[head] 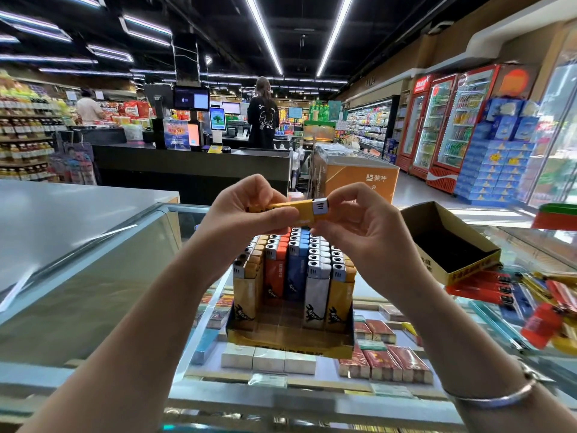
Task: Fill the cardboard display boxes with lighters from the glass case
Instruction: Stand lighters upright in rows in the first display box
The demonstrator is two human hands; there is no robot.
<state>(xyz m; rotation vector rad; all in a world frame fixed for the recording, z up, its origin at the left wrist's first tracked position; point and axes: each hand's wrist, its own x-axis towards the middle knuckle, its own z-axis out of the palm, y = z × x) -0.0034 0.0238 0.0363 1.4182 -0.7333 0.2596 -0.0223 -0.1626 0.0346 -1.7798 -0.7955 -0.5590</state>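
Note:
A yellow lighter (307, 210) with a white cap lies sideways between both hands, above the middle of the glass case. My left hand (246, 207) grips its body end; my right hand (359, 223) pinches it near the cap. Directly below stands a cardboard display box (290, 342) holding several upright lighters (293, 270) in yellow, orange, blue and white rows. To the right, a second cardboard box (468, 270) sits tilted and looks empty inside. Loose red, blue and yellow lighters (530, 295) lie in a pile beside it.
The glass case top (406, 410) shows cigarette packs (384, 364) underneath. A grey counter (62, 214) lies to the left. Beyond are a black checkout counter (193, 170), an orange freezer (356, 176), drink fridges (446, 126), and a person in black (263, 120) standing with their back turned.

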